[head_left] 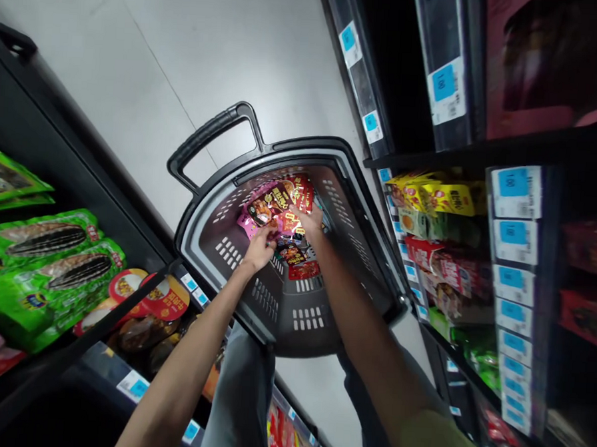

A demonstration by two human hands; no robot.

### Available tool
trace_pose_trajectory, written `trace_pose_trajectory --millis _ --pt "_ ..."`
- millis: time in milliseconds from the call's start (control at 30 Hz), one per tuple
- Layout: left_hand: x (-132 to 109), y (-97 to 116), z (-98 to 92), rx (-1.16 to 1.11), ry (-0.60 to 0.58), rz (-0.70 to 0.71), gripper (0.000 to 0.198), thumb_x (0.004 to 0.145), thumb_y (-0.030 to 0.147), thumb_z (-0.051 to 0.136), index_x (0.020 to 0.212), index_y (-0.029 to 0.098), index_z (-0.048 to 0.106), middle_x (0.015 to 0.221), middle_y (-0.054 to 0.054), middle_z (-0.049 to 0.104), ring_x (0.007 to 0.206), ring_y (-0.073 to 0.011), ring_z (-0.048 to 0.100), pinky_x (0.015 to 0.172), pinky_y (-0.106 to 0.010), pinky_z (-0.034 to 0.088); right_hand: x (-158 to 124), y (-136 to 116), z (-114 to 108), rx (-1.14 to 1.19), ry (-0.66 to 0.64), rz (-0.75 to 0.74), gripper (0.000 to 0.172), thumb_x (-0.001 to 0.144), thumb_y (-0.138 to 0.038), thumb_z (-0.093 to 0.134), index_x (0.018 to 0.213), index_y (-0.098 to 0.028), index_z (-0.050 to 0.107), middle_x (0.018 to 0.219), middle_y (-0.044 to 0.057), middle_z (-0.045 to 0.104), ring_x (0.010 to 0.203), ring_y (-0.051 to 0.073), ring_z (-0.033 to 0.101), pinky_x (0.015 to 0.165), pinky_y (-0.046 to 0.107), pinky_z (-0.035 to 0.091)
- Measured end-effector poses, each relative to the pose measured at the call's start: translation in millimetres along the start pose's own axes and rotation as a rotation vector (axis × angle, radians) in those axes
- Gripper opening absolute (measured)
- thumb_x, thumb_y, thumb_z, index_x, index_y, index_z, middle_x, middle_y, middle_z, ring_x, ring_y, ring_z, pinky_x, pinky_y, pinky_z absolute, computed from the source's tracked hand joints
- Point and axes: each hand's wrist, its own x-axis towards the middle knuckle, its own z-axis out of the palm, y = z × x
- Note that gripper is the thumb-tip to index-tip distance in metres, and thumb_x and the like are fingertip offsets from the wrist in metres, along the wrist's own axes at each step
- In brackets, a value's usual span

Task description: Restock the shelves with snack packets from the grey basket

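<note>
A dark shopping basket [282,343] stands on the floor, its handle tipped toward the upper left. Small snack packets lie inside at its bottom. My left hand [262,246] reaches in from the left, fingers curled at the lower edge of a black and pink packet [275,203]; whatever is between the fingertips is too small to make out. Inside on the right, my right hand [307,220] is at a red packet [303,192], its fingertips among the packets and its grip unclear. Below the hands lies another red packet [303,270].
On the left, a shelf [65,365] holds green seed bags [55,284] and red round-topped packs [167,298]. Shelves with price tags [515,241] and yellow packets [445,196] line the right. Grey floor [137,61] extends beyond the basket. My legs [242,394] are just below it.
</note>
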Motion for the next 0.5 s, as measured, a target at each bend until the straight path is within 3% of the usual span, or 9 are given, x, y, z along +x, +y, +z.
trace_pose_trajectory --millis 167,267,367,500 --pt "-57 12 -17.1 -0.176 -0.058 -0.194 0.039 0.079 0.012 0.057 0.117 0.02 0.064 0.108 -0.006 0.071 0.102 -0.0215 0.067 0.099 -0.038 0.05 -80 -21 -52 -0.071 0.033 0.056 0.055 0.06 -0.049 0.081 0.102 -0.016 0.067 0.097 0.009 0.077 0.081 0.025 0.074 0.07 0.035 0.06" --pt "-90 30 -26.9 -0.215 -0.056 -0.224 0.037 0.079 0.014 0.06 0.116 0.018 0.064 0.104 -0.008 0.072 0.095 -0.0214 0.07 0.093 -0.037 0.054 -137 -39 -83 -0.131 0.045 0.052 0.052 0.059 -0.05 0.08 0.098 -0.017 0.069 0.092 0.009 0.078 0.08 0.026 0.074 0.068 0.035 0.06" --pt "-123 60 -38.6 -0.237 -0.028 -0.217 0.051 0.08 0.02 0.062 0.13 0.014 0.056 0.109 -0.012 0.07 0.096 -0.0231 0.07 0.091 -0.039 0.055 -192 -62 -107 -0.159 0.02 0.009 0.049 0.059 -0.048 0.081 0.095 -0.018 0.07 0.093 0.01 0.078 0.081 0.028 0.074 0.07 0.036 0.06" --pt "-172 112 -63.3 -0.164 0.123 -0.08 0.074 0.076 0.026 0.068 0.143 0.009 0.043 0.129 -0.019 0.059 0.123 -0.0303 0.057 0.109 -0.048 0.042 -258 -107 -122 -0.175 -0.022 -0.061 0.051 0.051 -0.048 0.086 0.089 -0.018 0.069 0.091 0.011 0.078 0.083 0.031 0.073 0.077 0.042 0.06"
